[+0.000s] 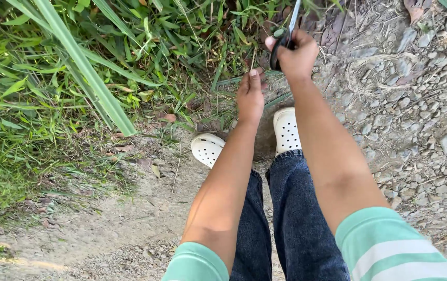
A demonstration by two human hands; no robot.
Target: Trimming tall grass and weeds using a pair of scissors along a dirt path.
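My right hand (297,52) is stretched forward and closed around the dark handles of a pair of scissors (286,32), whose metal blades point up and away toward the top edge. My left hand (250,96) reaches down beside it, palm down with fingers together, near thin grass blades (234,80) at the edge of the path; whether it grips any of them I cannot tell. Both arms wear green-and-white striped short sleeves. Below them are my dark jeans and white perforated clogs (206,148).
Dense green grass and broad leaves (78,67) fill the left and top. Bare dirt (104,229) lies at the lower left. Loose grey stones and gravel (416,114) cover the right side. Dry leaves lie scattered at the grass edge.
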